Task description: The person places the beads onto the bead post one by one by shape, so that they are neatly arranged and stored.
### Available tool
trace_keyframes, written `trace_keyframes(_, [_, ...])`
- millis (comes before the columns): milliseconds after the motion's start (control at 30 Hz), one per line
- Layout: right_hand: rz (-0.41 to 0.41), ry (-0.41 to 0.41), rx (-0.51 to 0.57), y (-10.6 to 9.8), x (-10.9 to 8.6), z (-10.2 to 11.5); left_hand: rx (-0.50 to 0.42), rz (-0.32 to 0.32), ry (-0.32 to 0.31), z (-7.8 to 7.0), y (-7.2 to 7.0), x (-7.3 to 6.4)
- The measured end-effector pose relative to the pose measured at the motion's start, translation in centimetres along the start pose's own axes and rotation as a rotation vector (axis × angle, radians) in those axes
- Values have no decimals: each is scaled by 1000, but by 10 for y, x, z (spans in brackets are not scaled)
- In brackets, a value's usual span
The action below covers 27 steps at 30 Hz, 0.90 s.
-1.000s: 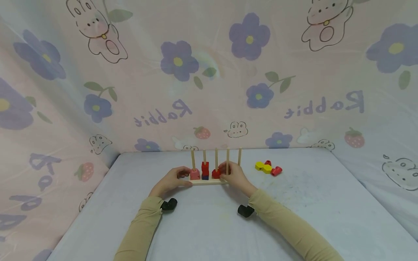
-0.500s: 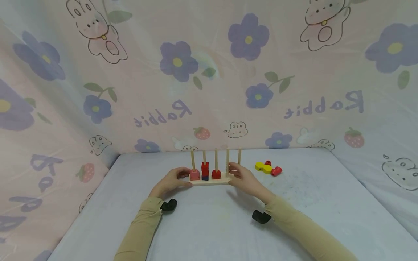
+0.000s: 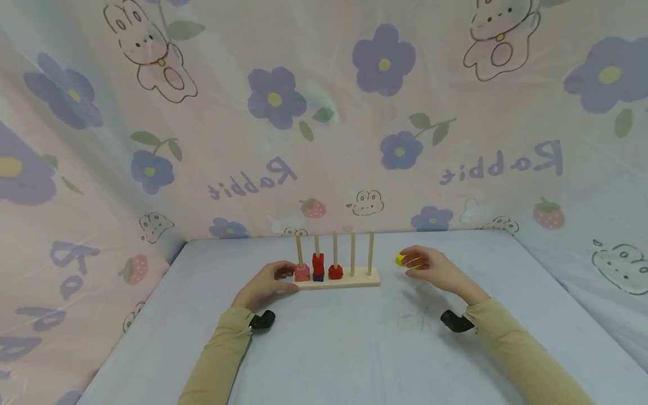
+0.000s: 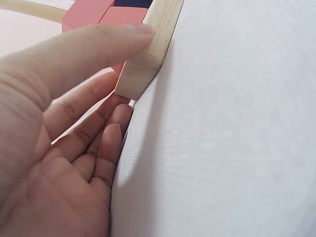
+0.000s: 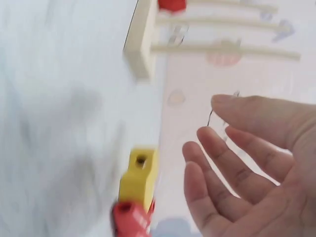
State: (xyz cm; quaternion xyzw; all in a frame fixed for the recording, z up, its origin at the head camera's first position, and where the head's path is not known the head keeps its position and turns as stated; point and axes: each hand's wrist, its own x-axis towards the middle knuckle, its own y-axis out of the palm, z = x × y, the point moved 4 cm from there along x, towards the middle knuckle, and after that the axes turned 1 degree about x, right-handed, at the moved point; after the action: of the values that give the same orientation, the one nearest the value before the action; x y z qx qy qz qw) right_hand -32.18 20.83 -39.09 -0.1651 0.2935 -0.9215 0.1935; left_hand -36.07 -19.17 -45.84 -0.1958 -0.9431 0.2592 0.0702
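Note:
My left hand grips the left end of a wooden peg stand, thumb along the near side of the base and fingers curled at its end. Pink beads sit on the leftmost peg. The second peg carries red beads above a dark blue bead; a red bead is on the third. Two pegs on the right are bare. My right hand, holding nothing, hovers with loosely bent fingers by the yellow beads. Red beads lie beside these, hidden behind the hand in the head view.
The stand and loose beads rest on a white-covered table. Behind it hangs a printed curtain with flowers and rabbits. Each wrist carries a black camera mount.
My right hand has left the red bead on the third peg and moved right, over to the loose beads. The left hand has stayed at the stand's end.

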Motion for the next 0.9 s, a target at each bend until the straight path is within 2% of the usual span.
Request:
trace_keyframes(133, [-62,40,-127,-15,8,-23,13,-7,4,3,1,0])
trace_keyframes(333, [-78,16,-249,-15,27,-43,26,-18,-12,2,-1,0])
trace_keyframes(500, [-55,11,-297,-10,37,-44,12,8,-8,3,-2,0])
trace_keyframes(900, [-57,88,-369,-3,50,-56,-9,11,21,1,-1,1])
